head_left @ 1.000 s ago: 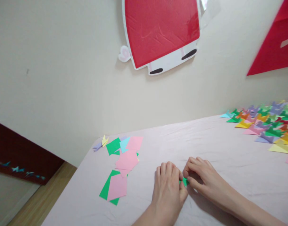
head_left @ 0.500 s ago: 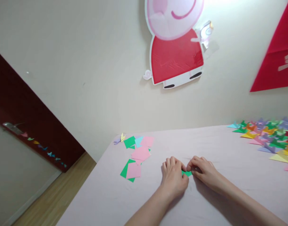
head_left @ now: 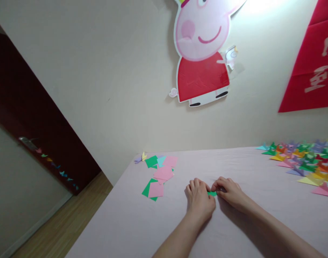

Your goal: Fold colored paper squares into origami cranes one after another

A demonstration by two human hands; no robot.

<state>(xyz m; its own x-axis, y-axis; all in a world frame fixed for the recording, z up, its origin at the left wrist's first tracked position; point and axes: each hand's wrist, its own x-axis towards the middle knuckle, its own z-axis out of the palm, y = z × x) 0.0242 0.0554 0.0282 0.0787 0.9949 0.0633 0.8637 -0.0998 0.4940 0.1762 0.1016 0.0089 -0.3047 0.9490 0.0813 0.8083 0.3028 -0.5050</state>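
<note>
A small piece of green paper (head_left: pixel 212 194) lies on the table between my two hands, mostly covered by them. My left hand (head_left: pixel 200 199) rests over its left part, fingers curled and pressed down on it. From the right, my right hand (head_left: pixel 230 191) pinches the paper's other edge with thumb and fingertips. Both hands nearly meet at the fingertips. How the paper is folded beneath them is hidden.
Loose pink sheets (head_left: pixel 163 173) and green sheets (head_left: pixel 146 188) lie to the left, with a small yellow folded piece (head_left: pixel 144 156) behind. Rows of colourful folded paper figures (head_left: pixel 309 161) fill the right side. The table (head_left: pixel 121 222) meets the wall at the back.
The camera view has tilted up slightly, showing more of the wall picture. My hands keep their place on the green paper, and less of it shows between them.
</note>
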